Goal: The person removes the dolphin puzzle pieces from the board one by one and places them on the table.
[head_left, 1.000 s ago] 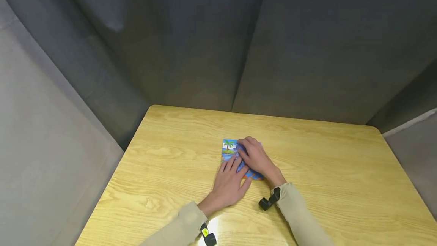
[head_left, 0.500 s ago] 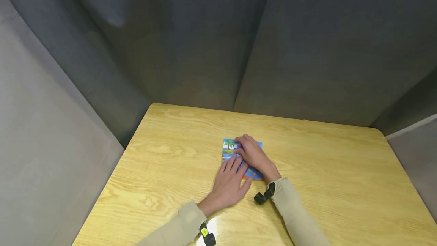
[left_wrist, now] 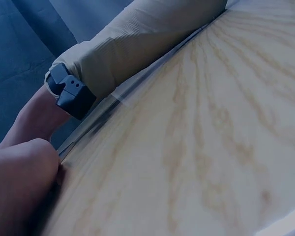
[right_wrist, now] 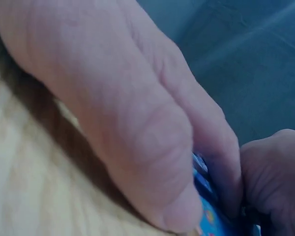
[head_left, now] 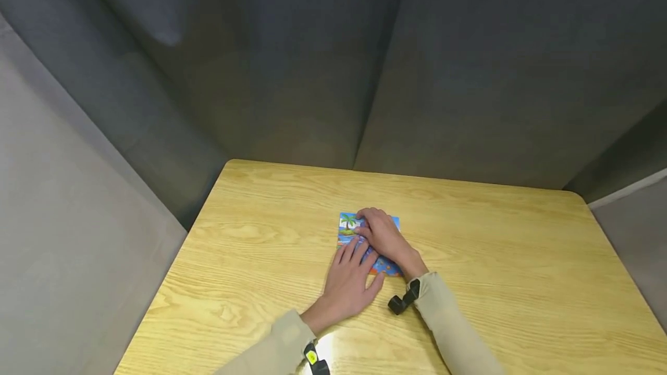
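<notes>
A small picture paper point(head_left: 348, 224), blue with a palm tree, lies flat at the middle of the wooden table point(head_left: 495, 259). My left hand point(head_left: 349, 279) rests on its near left part with straight fingers pressing down. My right hand point(head_left: 383, 236) lies across the paper from the right, its bent fingertips pressing near the palm tree, and it hides most of the sheet. In the right wrist view my right hand point(right_wrist: 113, 113) fills the frame, with a strip of the blue paper point(right_wrist: 206, 211) under it. The left wrist view shows my left hand point(left_wrist: 17, 182) against the right sleeve point(left_wrist: 137, 44).
Grey fabric panels wall in the table at the back and both sides. A black wrist camera point(head_left: 403, 301) sits on the right cuff and another point(head_left: 315, 360) on the left cuff. Bare wood point(left_wrist: 211, 147) spreads around the paper.
My right hand has slid a little to the left across the paper, its fingertips now closer to the palm tree. The left hand has stayed put.
</notes>
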Demonstrator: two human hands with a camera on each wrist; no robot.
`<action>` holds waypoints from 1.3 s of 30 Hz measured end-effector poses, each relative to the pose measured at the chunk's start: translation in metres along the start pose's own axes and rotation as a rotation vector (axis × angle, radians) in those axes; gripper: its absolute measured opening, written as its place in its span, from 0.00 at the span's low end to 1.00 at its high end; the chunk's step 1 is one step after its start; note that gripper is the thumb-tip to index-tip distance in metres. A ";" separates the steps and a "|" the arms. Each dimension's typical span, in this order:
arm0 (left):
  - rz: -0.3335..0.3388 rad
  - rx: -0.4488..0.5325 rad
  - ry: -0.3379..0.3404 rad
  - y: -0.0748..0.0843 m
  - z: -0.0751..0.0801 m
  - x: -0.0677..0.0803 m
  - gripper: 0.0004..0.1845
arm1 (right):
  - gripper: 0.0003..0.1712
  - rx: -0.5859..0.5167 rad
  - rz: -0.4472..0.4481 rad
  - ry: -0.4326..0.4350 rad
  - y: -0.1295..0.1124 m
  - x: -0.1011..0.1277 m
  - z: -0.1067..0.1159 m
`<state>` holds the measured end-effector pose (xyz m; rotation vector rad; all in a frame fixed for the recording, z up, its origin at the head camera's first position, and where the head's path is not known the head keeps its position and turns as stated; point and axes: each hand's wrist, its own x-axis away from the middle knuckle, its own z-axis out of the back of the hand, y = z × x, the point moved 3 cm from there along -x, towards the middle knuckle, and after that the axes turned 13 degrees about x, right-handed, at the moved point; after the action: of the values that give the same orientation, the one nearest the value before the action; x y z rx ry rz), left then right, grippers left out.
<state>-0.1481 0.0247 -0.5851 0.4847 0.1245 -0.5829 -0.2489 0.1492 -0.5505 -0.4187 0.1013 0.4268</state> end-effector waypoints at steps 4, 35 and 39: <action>0.029 0.033 0.014 -0.001 0.002 0.000 0.29 | 0.16 -0.061 0.021 0.006 0.003 0.000 0.001; 0.109 0.015 -0.043 -0.001 0.005 0.008 0.32 | 0.14 -0.065 0.008 0.001 0.001 -0.001 -0.005; 0.103 0.009 -0.042 -0.001 0.006 0.009 0.33 | 0.08 -0.093 0.014 -0.021 0.001 0.001 -0.004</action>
<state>-0.1415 0.0172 -0.5823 0.4844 0.0567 -0.4930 -0.2487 0.1488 -0.5546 -0.5052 0.0638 0.4508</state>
